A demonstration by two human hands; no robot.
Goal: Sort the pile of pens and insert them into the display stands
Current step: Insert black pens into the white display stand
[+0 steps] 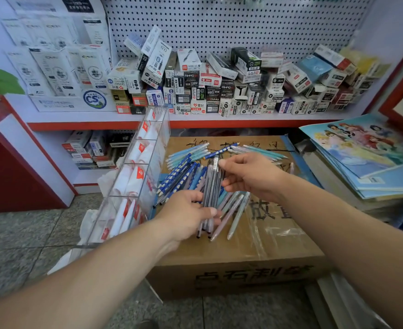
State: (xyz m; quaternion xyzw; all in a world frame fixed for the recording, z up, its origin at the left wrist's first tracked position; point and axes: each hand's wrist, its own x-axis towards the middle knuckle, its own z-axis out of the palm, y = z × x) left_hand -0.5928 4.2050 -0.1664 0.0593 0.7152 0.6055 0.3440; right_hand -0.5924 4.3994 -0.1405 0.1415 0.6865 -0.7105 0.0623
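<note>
Pens, a grey bundle, are gripped low down in the left hand above the cardboard box; the right hand pinches their upper ends. Beyond, blue and teal pens sprawl across the box, clear display stand just left.

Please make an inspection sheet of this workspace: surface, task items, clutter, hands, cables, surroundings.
Surface: cardboard box on the tiled floor, its top used as the table.
Job's things: pile of pens on the box; clear acrylic display stand leaning at the box's left, its compartments holding white packets.
Clutter: stack of picture books to the right.
Grippers: left hand grips a bundle of grey pens; right hand touches the bundle's upper end, fingers curled.
Cables: nothing seen.
Surroundings: shelf of small boxes under a pegboard.
</note>
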